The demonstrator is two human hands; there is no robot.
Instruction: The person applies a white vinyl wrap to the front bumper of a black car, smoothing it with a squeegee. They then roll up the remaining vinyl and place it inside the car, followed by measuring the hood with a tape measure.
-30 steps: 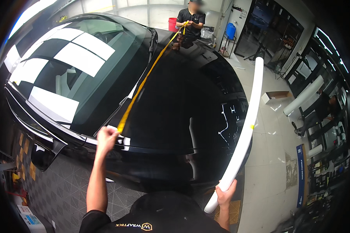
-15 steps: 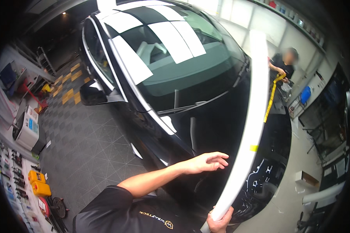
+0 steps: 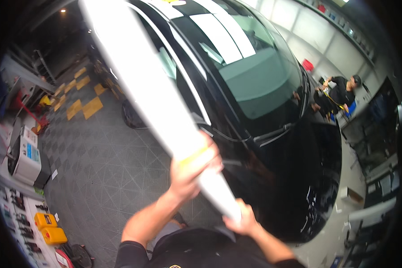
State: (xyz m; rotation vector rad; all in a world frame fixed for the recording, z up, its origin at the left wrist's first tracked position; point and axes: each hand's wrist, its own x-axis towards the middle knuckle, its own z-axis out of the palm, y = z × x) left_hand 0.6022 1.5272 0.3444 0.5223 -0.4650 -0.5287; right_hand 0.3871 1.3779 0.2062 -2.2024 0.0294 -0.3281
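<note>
A long white roll [image 3: 143, 89], like a roll of wrap film, slants up from my chest to the upper left, beside a black car [image 3: 277, 183]. My left hand [image 3: 190, 172] is wrapped round its lower part, near a blurred yellow band. At the roll's near end, my right hand [image 3: 243, 218] grips it, fingers closed. White rectangular strips [image 3: 216, 35] lie on the car's roof and reach onto the windshield [image 3: 268, 87]. The roll hides part of the car's side, and motion smears its outline.
A co-worker [image 3: 341, 94] is low beyond the car at the right, something thin and yellow at their hands. Yellow canisters [image 3: 53, 234] and a white machine [image 3: 27, 154] stand at the left, past the dark tiled floor [image 3: 107, 174]. A cardboard box [image 3: 353, 195] lies at the right.
The roll has swung from the right, over the hood, to the upper left. My left hand, open and apart from it before, now grasps it. Across the car, the co-worker has moved lower.
</note>
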